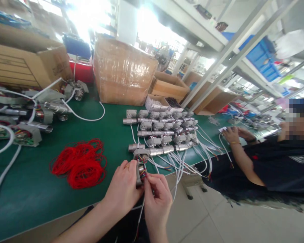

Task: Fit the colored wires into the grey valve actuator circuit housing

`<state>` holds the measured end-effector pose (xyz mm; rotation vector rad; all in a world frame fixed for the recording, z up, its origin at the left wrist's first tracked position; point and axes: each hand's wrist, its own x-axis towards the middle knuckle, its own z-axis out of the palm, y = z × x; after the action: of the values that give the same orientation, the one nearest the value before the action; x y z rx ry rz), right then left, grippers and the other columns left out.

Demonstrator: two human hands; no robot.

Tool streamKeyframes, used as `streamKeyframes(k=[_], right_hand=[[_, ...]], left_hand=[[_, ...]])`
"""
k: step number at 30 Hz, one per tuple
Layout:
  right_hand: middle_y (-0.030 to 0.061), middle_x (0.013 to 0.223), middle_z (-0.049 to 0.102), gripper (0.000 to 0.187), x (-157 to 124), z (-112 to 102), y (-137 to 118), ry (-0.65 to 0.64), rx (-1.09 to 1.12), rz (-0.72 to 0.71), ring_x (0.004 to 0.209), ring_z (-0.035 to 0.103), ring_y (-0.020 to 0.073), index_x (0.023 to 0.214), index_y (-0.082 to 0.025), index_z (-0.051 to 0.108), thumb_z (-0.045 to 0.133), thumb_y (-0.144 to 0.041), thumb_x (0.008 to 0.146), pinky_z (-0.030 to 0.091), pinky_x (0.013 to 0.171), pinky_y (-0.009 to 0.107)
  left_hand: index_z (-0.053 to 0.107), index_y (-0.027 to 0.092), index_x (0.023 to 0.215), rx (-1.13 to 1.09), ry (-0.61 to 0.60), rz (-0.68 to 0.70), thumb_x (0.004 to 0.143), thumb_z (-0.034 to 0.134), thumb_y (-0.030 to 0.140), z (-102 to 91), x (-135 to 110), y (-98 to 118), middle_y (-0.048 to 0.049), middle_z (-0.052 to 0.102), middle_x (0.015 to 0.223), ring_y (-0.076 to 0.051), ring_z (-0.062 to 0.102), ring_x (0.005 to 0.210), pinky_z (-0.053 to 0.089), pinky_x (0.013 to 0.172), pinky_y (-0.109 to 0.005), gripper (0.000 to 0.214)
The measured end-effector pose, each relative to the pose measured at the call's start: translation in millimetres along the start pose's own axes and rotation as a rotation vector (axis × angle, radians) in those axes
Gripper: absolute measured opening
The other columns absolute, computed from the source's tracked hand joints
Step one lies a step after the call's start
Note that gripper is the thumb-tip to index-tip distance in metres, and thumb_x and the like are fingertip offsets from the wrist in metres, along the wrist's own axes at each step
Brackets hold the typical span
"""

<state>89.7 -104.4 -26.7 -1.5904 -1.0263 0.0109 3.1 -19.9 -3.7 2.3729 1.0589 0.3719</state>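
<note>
Left hand (124, 187) wraps around a small metal valve unit (140, 167) at the near edge of the green tabletop (35, 189), fingers closed on its body. Right hand (157, 195) just beside it, fingertips pinched together on the coloured wires (143, 174) at the unit's open side. The two hands touch each other around the part. A white cable (139, 219) hangs down from the unit between the wrists.

Just beyond the hands, mid-tabletop: a cluster of similar metal valve units (164, 133) laid in rows, their white leads (190, 162) trailing toward the near right edge. Left of the hands, a heap of red wire coils (79, 163), apart from the held unit. Far left: larger grey assemblies with white cables (32, 114), stacked loosely. Behind them a brown cardboard box (25, 64). Far centre: a tape-wrapped carton (121, 71), with open cardboard boxes (169, 87) to its right and a small tray of parts (158, 103) near the valve rows.

Right side: another person in a dark shirt (276, 165) sits at the tabletop, their hands (234, 134) together on the surface, well apart from the held unit. Metal shelf frame (233, 50) with blue bins (260, 57) far right.
</note>
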Motion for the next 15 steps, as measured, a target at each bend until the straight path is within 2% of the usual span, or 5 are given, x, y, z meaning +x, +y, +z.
streamKeyframes(k=[3,7,11,15], right_hand=[[0.0015,0.084,0.07,0.016,0,-1,-1,-0.036,0.059,-0.026,0.076,0.071,0.0113,0.086,-0.021,0.074,0.064,-0.01,0.092,0.059,0.069,0.018],[0.0011,0.086,0.069,0.018,-5,5,2,-0.004,0.102,-0.031,0.079,0.07,0.0115,0.091,-0.023,0.073,0.062,-0.008,0.093,0.058,0.07,0.019],[0.0007,0.088,0.068,0.019,-11,13,10,0.051,0.114,-0.012,0.08,0.069,0.012,0.091,-0.024,0.071,0.061,-0.007,0.092,0.057,0.071,0.021],[-0.0004,0.089,0.068,0.02,-13,20,12,0.119,0.135,0.029,0.082,0.069,0.0116,0.087,-0.024,0.069,0.061,-0.006,0.092,0.055,0.073,0.021]], left_hand=[[0.049,0.019,0.1,-0.159,0.018,0.08,0.075,0.061,0.011,-1.8,-2,-11,-0.0087,0.065,0.095,-0.031,0.062,0.098,0.051,0.096,-0.049,0.029],[0.051,0.022,0.091,-0.342,0.066,0.033,0.075,0.054,0.025,-2.6,-3,-19,-0.0094,0.063,0.093,-0.033,0.061,0.092,0.054,0.082,-0.05,0.016],[0.053,0.022,0.09,-0.359,0.076,-0.027,0.073,0.051,0.032,-2.7,1,-16,-0.0109,0.064,0.093,-0.035,0.061,0.094,0.053,0.083,-0.052,0.019],[0.055,0.023,0.086,-0.327,0.054,-0.04,0.072,0.049,0.034,-1.0,6,-14,-0.0094,0.065,0.089,-0.034,0.063,0.09,0.053,0.081,-0.049,0.018]])
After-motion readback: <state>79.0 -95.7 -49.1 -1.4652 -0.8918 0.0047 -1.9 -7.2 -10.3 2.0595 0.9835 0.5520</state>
